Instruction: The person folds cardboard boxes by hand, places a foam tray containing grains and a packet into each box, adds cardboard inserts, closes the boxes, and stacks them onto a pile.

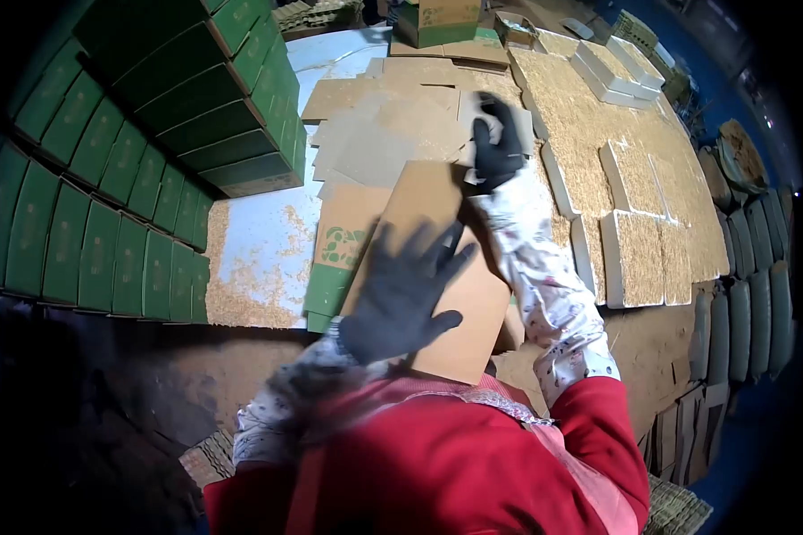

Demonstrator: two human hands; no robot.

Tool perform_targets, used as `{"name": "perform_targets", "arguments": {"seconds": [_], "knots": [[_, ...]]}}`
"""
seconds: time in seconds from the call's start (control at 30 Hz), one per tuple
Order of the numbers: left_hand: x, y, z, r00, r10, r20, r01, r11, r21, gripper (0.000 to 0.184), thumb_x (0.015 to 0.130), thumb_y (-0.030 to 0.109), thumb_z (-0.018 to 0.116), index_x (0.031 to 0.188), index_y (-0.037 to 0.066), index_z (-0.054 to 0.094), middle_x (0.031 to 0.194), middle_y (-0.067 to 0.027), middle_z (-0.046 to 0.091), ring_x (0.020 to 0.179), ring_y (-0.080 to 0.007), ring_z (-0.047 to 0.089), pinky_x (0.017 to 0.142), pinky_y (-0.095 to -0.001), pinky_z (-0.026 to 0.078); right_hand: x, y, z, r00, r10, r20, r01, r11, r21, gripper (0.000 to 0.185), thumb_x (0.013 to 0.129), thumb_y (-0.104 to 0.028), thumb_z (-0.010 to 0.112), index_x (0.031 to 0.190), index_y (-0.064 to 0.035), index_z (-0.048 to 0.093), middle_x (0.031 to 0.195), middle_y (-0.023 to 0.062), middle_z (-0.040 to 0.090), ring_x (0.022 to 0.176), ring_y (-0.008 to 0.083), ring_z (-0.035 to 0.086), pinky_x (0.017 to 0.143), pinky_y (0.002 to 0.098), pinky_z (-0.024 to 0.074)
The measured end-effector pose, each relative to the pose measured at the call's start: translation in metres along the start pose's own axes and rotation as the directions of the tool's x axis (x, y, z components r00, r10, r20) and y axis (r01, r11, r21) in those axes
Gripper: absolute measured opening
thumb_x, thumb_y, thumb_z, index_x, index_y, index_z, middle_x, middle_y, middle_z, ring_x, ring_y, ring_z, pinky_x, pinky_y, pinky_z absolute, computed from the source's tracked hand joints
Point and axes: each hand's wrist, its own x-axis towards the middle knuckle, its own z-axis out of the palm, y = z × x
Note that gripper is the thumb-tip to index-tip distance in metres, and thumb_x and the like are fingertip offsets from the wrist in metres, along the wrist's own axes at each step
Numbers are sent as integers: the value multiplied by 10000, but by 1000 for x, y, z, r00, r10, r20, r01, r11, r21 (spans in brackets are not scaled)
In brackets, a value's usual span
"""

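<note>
A brown cardboard box (pixel 473 325) with fold lines and angled panels lies in front of me, its near end close to my body. My left hand (pixel 406 290), in a dark glove, is spread flat over it, slightly blurred; whether it touches the cardboard I cannot tell. By the box's far right corner is my right hand (pixel 498 143), also gloved, with thumb and fingers apart and nothing visible between them. Under and left of the box lies a green and brown printed cardboard piece (pixel 335 267).
Stacked green boxes (pixel 116 223) line the left side. Flat cardboard sheets (pixel 375 134) cover the table's middle. White trays (pixel 629 259) filled with wood shavings stand at the right. Another green and brown box (pixel 437 27) sits at the back. Shavings litter the white tabletop (pixel 263 245).
</note>
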Motion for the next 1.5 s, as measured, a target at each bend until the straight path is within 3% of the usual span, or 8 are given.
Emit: {"name": "perform_targets", "arguments": {"seconds": [0.23, 0.3, 0.43, 0.5, 0.77, 0.9, 1.03, 1.5], "knots": [[-57, -158, 24, 779, -518, -354, 449, 854, -263, 570, 800, 266, 585, 1297, 92, 368, 1294, -109, 418, 1200, -241, 393, 1000, -480, 227, -175, -30, -44, 864, 383, 326, -299, 912, -280, 368, 853, -175, 475, 1170, 5, 431, 1066, 150, 540, 957, 243, 527, 850, 348, 413], [-80, -153, 48, 849, -436, 298, 70, -467, -882, 452, 885, 205, 442, 1289, 26, 345, 1270, -145, 431, 1173, -198, 412, 946, -360, 368, -165, -73, -26, 726, 444, 526, -469, 878, -93, 385, 858, -190, 485, 1189, 1, 435, 1055, 129, 567, 919, 207, 552, 804, 330, 440], [-100, -72, 147, 954, -160, 254, 300, 531, -792, 307, 873, 102, 449, 1159, 3, 497, 959, -134, 597, 789, -184, 585, 745, -293, 473, -62, -112, -49, 308, 375, 874, 38, 913, -405, 288, 769, -185, 540, 1027, -57, 546, 836, 186, 610, 776, 300, 602, 686, 387, 472], [-71, -53, 83, 935, 37, 353, 324, 321, -890, 296, 864, 139, 471, 1094, -31, 547, 952, -123, 606, 844, -182, 557, 765, -302, 450, -62, -90, -56, -120, 504, 856, 469, 789, -398, 315, 685, -217, 539, 976, -102, 580, 738, 168, 612, 709, 327, 607, 628, 442, 473], [31, -144, 69, 962, -273, -33, 236, 882, -408, 362, 768, -10, 450, 1112, 68, 530, 1050, -141, 577, 966, -289, 550, 835, -344, 421, -93, -69, -151, 941, 119, 316, -27, 959, -281, 422, 742, -77, 626, 1137, -9, 497, 967, 157, 576, 911, 264, 562, 817, 330, 437], [40, -138, 66, 971, -232, -61, 205, 935, -291, 343, 750, -24, 447, 1059, 80, 555, 1012, -132, 588, 918, -308, 553, 803, -361, 435, -139, 31, -309, 355, 382, -854, -730, 684, 2, 755, 717, -89, 684, 1330, -31, 247, 1334, 179, 313, 1208, 260, 344, 941, 344, 354], [55, -128, 56, 963, -269, 18, 265, 932, -249, 317, 750, -17, 448, 1023, 91, 567, 986, -125, 593, 922, -308, 553, 797, -355, 437, -197, 145, -412, 20, 634, -773, -632, 607, 482, 648, 724, -108, 667, 1270, -151, 322, 1275, 147, 382, 1128, 312, 409, 844, 489, 395], [62, -133, 55, 959, -281, 43, 271, 858, -436, 374, 753, -8, 456, 1107, 82, 538, 1051, -136, 573, 990, -296, 535, 861, -349, 409, -130, -5, -337, 580, 798, 161, -437, 138, 889, 504, 850, -259, 444, 1294, -54, 322, 1264, 143, 430, 1185, 307, 394, 966, 489, 335]]}}
